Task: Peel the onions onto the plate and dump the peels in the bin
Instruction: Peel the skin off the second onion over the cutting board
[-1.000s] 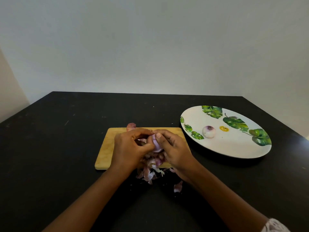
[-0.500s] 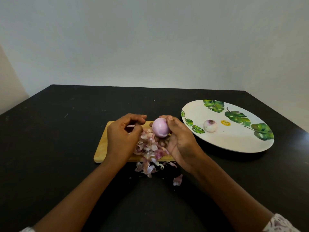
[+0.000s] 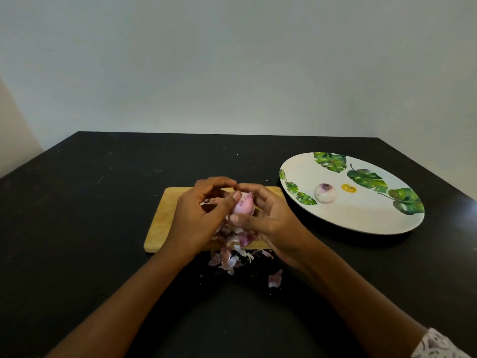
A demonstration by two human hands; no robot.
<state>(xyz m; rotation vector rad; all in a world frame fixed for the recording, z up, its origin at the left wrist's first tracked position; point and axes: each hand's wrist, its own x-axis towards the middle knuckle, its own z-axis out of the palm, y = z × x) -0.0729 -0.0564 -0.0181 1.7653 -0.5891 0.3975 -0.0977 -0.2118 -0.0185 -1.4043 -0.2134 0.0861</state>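
The left hand (image 3: pixel 196 218) and right hand (image 3: pixel 273 228) are bare, as are both forearms. A white sleeve (image 3: pixel 438 346) with a lacy openwork pattern covers the right arm near the elbow.

Soft, dim light leaves a pale sheen on the dark surface (image 3: pixel 103 215) far right of the slightly blurred fingers (image 3: pixel 258 188) and a shadow under the plate (image 3: pixel 361 218), while wide-angle distortion bows the edges.

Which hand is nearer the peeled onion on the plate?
Right. The right hand is left of the peeled onion, outside the plate; the left hand farther left, over the cutting board.
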